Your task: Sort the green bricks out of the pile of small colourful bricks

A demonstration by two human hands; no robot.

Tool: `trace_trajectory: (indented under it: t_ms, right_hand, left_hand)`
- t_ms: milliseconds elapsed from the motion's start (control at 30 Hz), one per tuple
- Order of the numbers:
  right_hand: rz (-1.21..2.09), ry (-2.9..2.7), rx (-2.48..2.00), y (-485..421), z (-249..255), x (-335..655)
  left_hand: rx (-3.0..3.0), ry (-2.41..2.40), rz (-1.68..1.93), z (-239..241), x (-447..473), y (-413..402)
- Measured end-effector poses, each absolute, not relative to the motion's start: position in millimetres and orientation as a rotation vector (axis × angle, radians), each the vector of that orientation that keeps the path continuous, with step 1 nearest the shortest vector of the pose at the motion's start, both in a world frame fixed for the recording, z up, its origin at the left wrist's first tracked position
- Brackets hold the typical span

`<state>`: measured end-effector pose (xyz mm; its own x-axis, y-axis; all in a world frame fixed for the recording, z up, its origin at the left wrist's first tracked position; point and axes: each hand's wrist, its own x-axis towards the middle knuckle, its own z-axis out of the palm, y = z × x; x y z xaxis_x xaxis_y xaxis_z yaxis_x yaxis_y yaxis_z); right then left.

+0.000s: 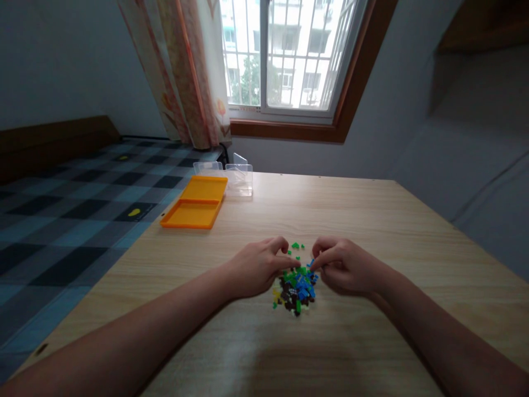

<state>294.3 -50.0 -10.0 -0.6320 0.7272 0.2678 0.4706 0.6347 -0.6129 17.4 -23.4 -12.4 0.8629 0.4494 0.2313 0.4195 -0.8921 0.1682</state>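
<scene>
A small heap of toy building bricks (301, 288) in blue, green, black, yellow and pale colours lies on the wooden table (231, 347). From the left, my left hand (264, 266) reaches to the heap's far edge. One finger is stretched over the green bricks, apart from the curled one above it, and I see nothing held between them. Opposite it, my right hand (345, 264) has its fingers bent together, their tips at a small blue brick (311, 263) on the heap's right edge. A few loose green bricks (295, 246) lie just beyond, between the hands.
An orange tray (190, 225) with a raised or attached second half stands at the table's far left. Behind it are clear plastic boxes (239, 182). A bed with a checked cover (82, 220) borders the left side; a barred window and curtain are at the back.
</scene>
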Motion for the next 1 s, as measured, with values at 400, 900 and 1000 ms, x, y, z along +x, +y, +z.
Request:
trace_trajectory:
  t_ms: [400,900,1000]
  right_hand:
    - [0.702,-2.374,-0.905,-51.3,-10.3,293.8]
    - [0.587,-2.369,-0.977,-53.5,-10.0,289.8]
    - [0.588,-2.330,-0.955,-53.6,-9.7,290.1]
  left_hand:
    - [2.898,0.700,0.476,-11.1,14.6,-23.2]
    - [2.880,0.712,0.544,-13.2,13.7,-22.8]
    - [2.841,0.708,0.591,-13.7,12.1,-21.6]
